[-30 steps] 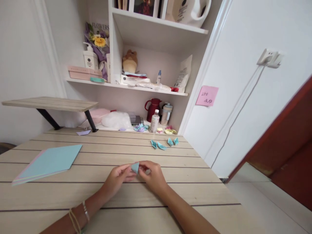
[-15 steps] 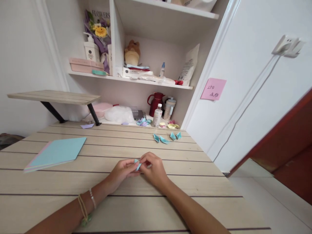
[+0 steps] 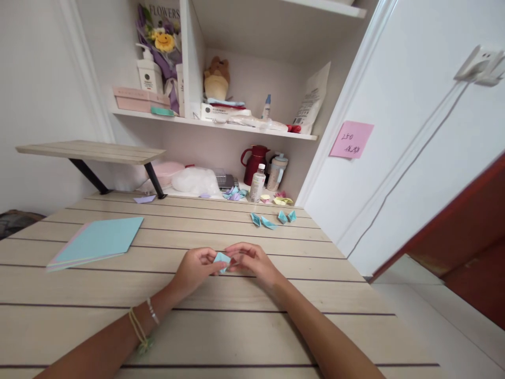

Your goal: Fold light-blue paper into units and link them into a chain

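Observation:
A small piece of folded light-blue paper [image 3: 222,260] is held just above the table between my two hands. My left hand [image 3: 196,271] pinches its left side, thumb on top and fingers curled behind. At its right edge, the fingertips and thumb of my right hand [image 3: 254,264] close on the paper; they are a little blurred. Beyond my hands, several blue folded paper boats [image 3: 269,223] stand on the table, some upright and one lying tilted.
A stack of coloured paper sheets [image 3: 98,237] lies at the left, before a small raised shelf [image 3: 92,151] on black legs. At the back stand a bottle [image 3: 257,184], a red jug [image 3: 254,164] and a cup [image 3: 277,172], near more folded paper pieces [image 3: 235,193].
The folded paper has turned and now shows a wider, diamond-like face. My right hand's fingers have loosened and spread a little. The view has shifted slightly.

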Demonstrator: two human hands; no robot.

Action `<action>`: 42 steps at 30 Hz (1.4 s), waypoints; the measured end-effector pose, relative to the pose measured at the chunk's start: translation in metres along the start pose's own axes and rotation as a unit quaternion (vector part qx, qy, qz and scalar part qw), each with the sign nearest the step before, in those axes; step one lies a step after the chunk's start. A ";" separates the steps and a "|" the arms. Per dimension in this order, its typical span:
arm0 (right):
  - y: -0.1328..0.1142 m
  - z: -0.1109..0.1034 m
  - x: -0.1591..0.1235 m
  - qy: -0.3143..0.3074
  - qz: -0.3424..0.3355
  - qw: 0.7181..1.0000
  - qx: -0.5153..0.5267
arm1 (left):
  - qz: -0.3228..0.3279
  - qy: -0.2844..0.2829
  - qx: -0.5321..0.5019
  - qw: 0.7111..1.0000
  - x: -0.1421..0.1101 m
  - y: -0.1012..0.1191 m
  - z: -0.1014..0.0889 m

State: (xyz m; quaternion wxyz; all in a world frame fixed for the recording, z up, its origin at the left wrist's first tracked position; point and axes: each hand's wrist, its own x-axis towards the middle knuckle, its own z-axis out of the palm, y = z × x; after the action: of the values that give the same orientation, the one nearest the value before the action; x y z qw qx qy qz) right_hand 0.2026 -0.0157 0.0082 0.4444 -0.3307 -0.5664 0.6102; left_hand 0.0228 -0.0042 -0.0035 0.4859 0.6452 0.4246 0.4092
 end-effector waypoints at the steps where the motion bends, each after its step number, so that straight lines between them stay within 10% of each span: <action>1: 0.002 0.001 0.001 0.015 0.001 1.000 -0.021 | 0.012 -0.003 0.018 1.000 0.000 -0.001 -0.001; 10: 0.011 0.000 0.005 0.109 -0.089 0.973 -0.184 | 0.034 -0.039 0.036 0.998 -0.002 0.002 -0.001; 21: 0.000 0.005 -0.004 0.090 -0.170 0.899 -0.393 | 0.229 -0.037 0.282 0.931 -0.004 0.008 -0.007; 35: 0.001 0.006 -0.001 0.074 -0.121 0.967 -0.212 | 0.219 0.027 0.234 0.947 -0.006 0.011 -0.001; 42: 0.001 0.009 -0.001 0.095 -0.177 0.947 -0.250 | 0.216 0.044 0.225 0.949 -0.005 0.013 -0.002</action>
State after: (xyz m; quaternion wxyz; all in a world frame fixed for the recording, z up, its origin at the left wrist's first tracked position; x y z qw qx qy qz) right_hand 0.1950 -0.0200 0.0082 0.5005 -0.3815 -0.7053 0.3264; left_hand 0.0215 -0.0105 0.0091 0.2092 0.7954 0.3769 0.4260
